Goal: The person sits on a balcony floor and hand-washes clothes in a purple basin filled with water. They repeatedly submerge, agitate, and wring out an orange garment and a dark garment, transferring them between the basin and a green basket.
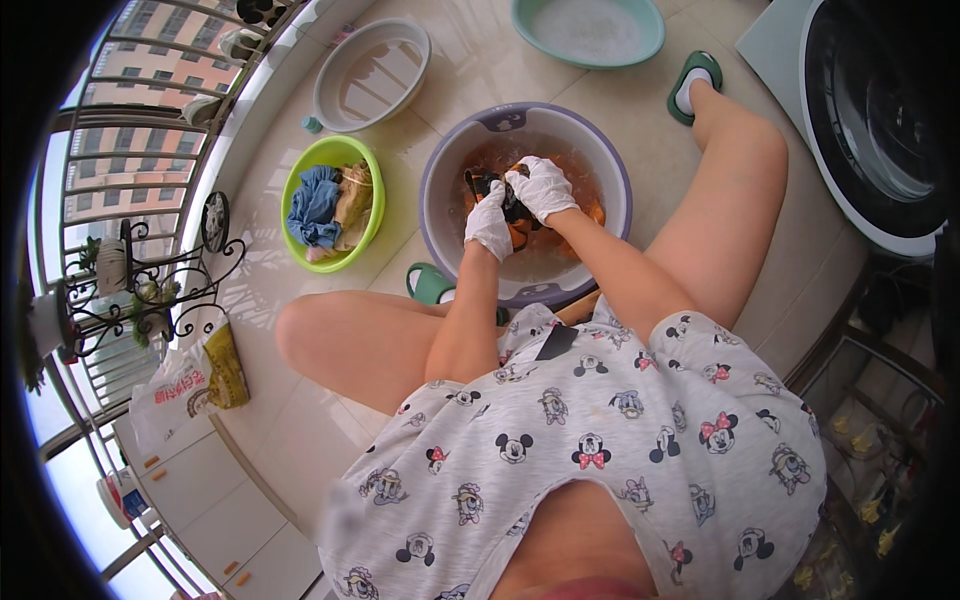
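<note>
A round grey plastic basin with a purple rim (pixel 433 154) stands on the floor between my feet, holding murky reddish-brown water. Over it, both my hands wear thin white gloves. My left hand (pixel 491 223) grips one part of a wet black and orange cloth (pixel 517 210). Close beside it, my right hand (pixel 541 189) is closed on the cloth's upper part. The cloth lies partly in the water, and the fingertips are partly hidden in its folds.
A lime-green basin (pixel 379 225) holds blue and tan cloths. Behind it stands a grey basin (pixel 324 94) with water; a teal basin (pixel 658 37) holds sudsy water. A front-loading washing machine (pixel 817 150) is at right, a wrought-iron plant stand (pixel 135 300) at left.
</note>
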Available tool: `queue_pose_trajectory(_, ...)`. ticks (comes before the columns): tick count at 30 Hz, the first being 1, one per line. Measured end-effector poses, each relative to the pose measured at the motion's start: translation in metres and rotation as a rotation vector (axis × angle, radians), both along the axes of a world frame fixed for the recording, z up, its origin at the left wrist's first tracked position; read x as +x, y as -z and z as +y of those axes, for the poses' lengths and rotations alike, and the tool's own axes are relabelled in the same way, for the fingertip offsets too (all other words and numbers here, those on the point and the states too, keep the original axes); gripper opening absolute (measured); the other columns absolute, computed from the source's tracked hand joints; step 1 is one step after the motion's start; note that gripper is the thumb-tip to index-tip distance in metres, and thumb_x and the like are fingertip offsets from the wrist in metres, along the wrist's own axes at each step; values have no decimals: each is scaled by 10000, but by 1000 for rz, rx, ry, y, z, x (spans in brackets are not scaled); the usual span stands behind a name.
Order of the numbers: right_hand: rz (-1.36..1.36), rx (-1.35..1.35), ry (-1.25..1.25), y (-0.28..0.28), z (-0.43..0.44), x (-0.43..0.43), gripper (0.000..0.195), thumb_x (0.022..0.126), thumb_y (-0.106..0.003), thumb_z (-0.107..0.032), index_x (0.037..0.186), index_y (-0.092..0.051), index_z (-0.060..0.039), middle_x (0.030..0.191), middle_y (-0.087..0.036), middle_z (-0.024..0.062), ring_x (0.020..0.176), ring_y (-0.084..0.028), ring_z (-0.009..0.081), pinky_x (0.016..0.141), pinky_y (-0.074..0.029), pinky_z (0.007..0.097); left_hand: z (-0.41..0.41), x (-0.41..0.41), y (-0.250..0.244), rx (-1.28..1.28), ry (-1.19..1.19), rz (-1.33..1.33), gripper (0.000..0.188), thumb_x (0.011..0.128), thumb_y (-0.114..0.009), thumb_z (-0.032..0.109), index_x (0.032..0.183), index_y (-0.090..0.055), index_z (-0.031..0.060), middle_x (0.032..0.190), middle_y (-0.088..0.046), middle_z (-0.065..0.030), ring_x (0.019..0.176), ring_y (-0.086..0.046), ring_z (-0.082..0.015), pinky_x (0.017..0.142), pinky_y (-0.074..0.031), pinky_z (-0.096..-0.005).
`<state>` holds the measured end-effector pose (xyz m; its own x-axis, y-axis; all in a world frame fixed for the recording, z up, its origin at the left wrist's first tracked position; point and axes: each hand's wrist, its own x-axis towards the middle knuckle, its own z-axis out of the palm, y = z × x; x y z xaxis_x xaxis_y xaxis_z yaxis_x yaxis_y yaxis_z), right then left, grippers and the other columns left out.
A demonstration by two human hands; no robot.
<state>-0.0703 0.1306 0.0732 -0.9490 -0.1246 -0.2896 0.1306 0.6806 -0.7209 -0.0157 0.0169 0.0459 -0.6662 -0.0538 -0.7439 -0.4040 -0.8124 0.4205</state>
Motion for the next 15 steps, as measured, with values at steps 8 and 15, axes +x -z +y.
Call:
queue_pose_trajectory(8,155,185,49,27,51,-23,154,710,-708,-164,849,-723,-229,1093,-574,120,1103,-501,334,930,-454,419,-25,-1,-20,-597,161,-44,474,925,-607,349,1277,-494,53,1139,-624,-92,947,-619,-228,772,-510,-352)
queue_pose_trajectory(15,168,436,-378,17,34,10,312,792,-612,-153,1099,-645,-195,1254,-492,97,1235,-425,359,976,-381,560,-27,13,60,-730,327,-160,609,939,-538,419,1430,-356,108,1317,-542,-98,1163,-528,-245,943,-419,-322)
